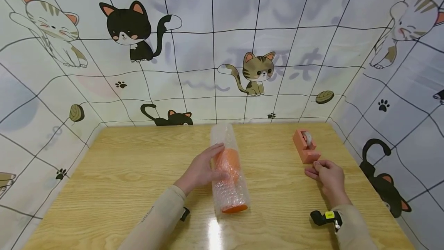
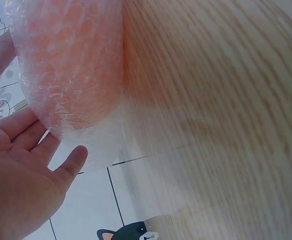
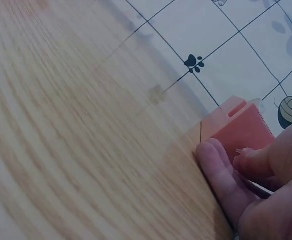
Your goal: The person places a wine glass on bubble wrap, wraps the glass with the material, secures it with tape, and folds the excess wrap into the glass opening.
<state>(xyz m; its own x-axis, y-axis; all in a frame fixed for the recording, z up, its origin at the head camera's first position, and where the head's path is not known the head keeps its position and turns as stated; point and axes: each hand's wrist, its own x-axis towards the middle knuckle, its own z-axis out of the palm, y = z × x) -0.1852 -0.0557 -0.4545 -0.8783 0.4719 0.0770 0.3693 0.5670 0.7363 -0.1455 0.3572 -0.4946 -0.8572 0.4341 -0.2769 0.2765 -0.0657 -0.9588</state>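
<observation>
A long bubble-wrapped roll with orange inside lies lengthwise on the table. My left hand rests on its left side, the fingers nearly straight. The left wrist view shows the left palm beside the bubble wrap, fingers spread loosely against it. At the right stands a pink tape dispenser with a roll of clear tape. My right hand is at its near end, thumb and fingers curled together there. In the right wrist view, a thin pale sliver, apparently tape, shows at the fingertips, touching the dispenser.
The wooden table stretches out on both sides of the roll. Cat-printed cloth hangs behind it and along both sides. A black camera sits on the right wrist.
</observation>
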